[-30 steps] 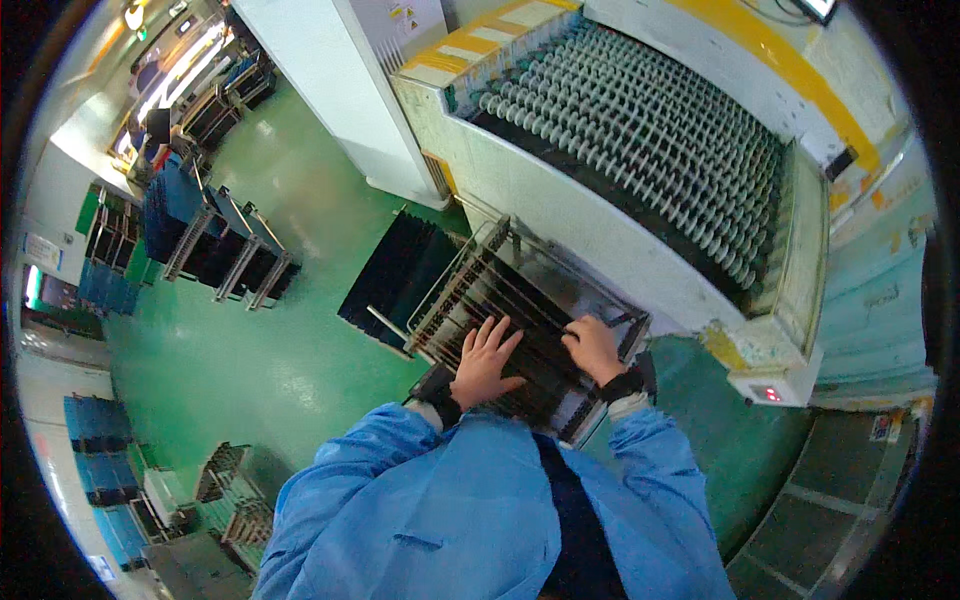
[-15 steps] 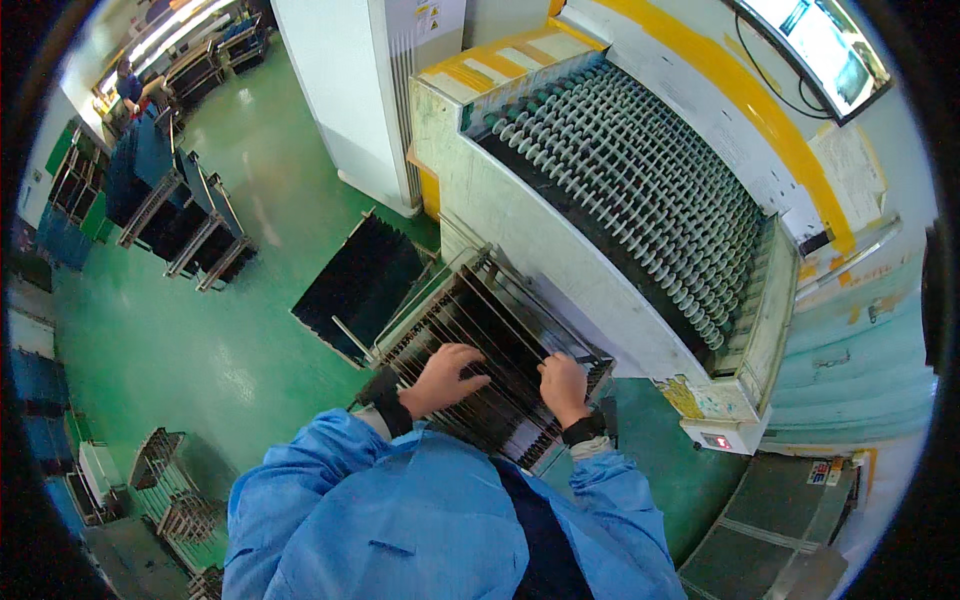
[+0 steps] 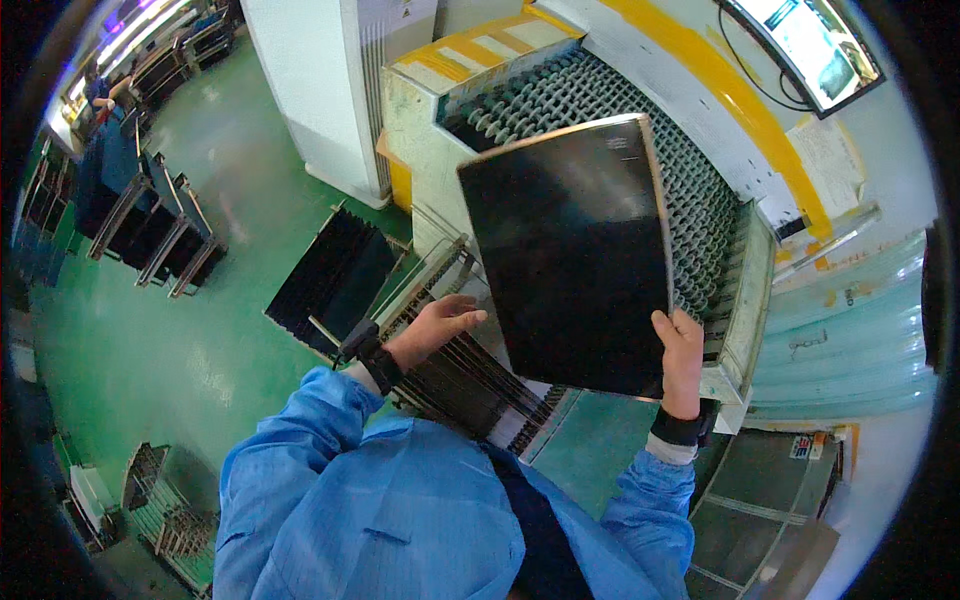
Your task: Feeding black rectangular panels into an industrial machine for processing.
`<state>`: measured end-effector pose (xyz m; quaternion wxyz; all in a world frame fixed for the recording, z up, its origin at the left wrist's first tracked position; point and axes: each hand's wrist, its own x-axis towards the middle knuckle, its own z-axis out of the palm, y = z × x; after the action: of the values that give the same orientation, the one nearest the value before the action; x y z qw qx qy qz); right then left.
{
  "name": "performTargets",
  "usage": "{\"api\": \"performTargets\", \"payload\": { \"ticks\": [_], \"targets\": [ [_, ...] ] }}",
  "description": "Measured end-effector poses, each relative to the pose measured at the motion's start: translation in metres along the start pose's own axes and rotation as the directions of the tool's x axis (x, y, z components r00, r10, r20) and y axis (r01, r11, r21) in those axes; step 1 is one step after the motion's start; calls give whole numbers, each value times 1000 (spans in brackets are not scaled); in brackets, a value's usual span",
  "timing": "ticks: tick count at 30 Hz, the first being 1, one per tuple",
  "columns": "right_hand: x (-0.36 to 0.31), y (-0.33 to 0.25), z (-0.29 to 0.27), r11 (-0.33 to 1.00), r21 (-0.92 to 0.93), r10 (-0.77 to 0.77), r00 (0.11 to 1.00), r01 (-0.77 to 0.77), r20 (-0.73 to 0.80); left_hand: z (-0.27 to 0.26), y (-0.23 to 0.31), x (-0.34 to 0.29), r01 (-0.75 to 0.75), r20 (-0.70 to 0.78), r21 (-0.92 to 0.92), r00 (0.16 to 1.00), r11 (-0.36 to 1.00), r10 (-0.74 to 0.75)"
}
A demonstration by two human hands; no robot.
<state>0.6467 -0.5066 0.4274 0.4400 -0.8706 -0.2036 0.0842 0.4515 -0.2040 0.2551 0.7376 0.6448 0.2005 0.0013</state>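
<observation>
My right hand (image 3: 682, 365) grips a large dark, glossy rectangular panel (image 3: 570, 265) by its lower right edge, thumb on the face. Thin copper-coloured edging runs along the top and right side of the panel, which is raised and tilted in front of the roller machine (image 3: 725, 250). My left hand (image 3: 443, 328) is open and empty, fingers pointing toward the panel's left edge but apart from it. Beneath the left hand stands a slotted rack (image 3: 455, 385) with thin rods and dark slots. The panel hides part of the rack and many of the rollers.
Another rack of dark panels (image 3: 335, 265) stands on the green floor at left. Farther off are carts with panels (image 3: 150, 215) and a person (image 3: 100, 95). A wire rack (image 3: 165, 510) is at lower left, a grey cabinet (image 3: 765, 500) at lower right, and a screen (image 3: 805, 50) above.
A dark panel has come up out of the rack in my right hand, which moved right. My left hand has shifted slightly up and stays near the rack. The view has turned a little.
</observation>
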Motion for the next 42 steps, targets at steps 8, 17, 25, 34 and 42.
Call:
{"api": "performTargets", "payload": {
  "ticks": [8,17,25,34,42],
  "targets": [
    [27,65,10,555,782,167,959,-283,229,-2,43,30,199,229,-464,968,863,-100],
    [60,78,5,382,860,252,934,-338,255,-15,131,91,132,166,-560,985,818,-45],
    [94,158,-86,814,510,387,915,-279,-116,-50,171,169,-59,21,-373,997,926,72],
    [96,103,-6,753,-658,-389,824,26,-412,-70,170,237,-532,-65,720,588,446,806],
    [94,87,57,779,-624,-164,939,-63,-301,-2,154,214,-405,281,907,781,110,558]
  ]
}}
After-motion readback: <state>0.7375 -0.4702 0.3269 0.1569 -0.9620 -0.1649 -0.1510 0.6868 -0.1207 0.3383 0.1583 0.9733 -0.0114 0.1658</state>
